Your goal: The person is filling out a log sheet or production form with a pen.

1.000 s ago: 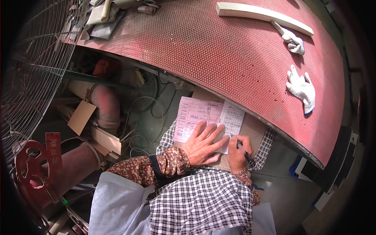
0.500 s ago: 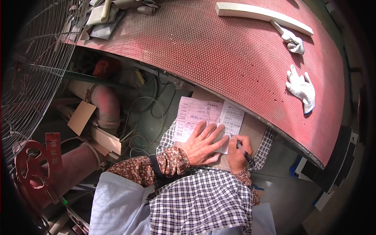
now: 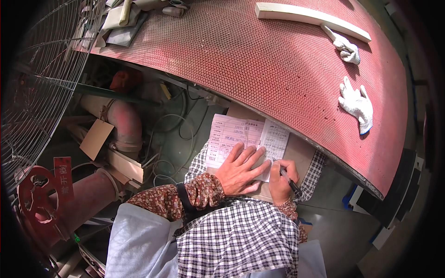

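My left hand [image 3: 241,172] lies flat with its fingers spread, pressing on a pale pink printed form [image 3: 232,132]. Gripped in my right hand [image 3: 282,180] is a dark pen [image 3: 291,182], whose tip end is at the lower right of the papers. Beside the form, a smaller sheet with handwriting [image 3: 276,137] shows to the right. Both papers rest on a brown cardboard sheet [image 3: 299,155] over my lap. A black-and-white checked cloth [image 3: 236,236] covers my lap below the hands.
A red mesh-topped table [image 3: 222,55] curves ahead, bearing two white work gloves [image 3: 358,107], a long pale bar [image 3: 310,19] and scraps at the far left. A wire fan guard [image 3: 41,69] stands left, above red pipes [image 3: 88,197] and a handwheel [image 3: 38,194].
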Demonstrator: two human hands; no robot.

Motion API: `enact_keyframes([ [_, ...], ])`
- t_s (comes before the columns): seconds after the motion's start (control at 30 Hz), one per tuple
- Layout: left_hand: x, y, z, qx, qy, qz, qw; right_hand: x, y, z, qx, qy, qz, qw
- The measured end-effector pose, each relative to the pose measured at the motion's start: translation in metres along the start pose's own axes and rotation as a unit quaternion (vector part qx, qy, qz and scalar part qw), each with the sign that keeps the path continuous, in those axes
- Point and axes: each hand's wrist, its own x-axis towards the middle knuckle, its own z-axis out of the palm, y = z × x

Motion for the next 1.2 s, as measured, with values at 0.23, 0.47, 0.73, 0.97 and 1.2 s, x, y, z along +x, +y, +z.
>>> enact_keyframes([
  [0.23, 0.0004, 0.0003, -0.0013, 0.005, -0.005, 0.002, 1.0, 0.0006, -0.0019, -0.0003, -0.006, 0.002, -0.007, 1.0],
  [0.47, -0.0005, -0.0006, 0.0031, -0.003, -0.002, -0.003, 1.0, 0.0003, -0.0006, 0.0005, -0.002, 0.004, -0.004, 1.0],
  [0.73, -0.001, -0.0003, 0.003, 0.0, -0.005, -0.003, 1.0, 0.0008, -0.0015, -0.0004, -0.009, 0.002, -0.007, 1.0],
  [0.97, -0.0002, -0.0005, 0.0024, 0.001, -0.003, 0.002, 1.0, -0.0002, 0.0004, -0.0007, -0.004, 0.001, -0.005, 1.0],
  [1.2, 0.0001, -0.0003, 0.0001, 0.001, -0.009, 0.001, 1.0, -0.0001, 0.0008, 0.0, -0.004, 0.004, -0.012, 1.0],
])
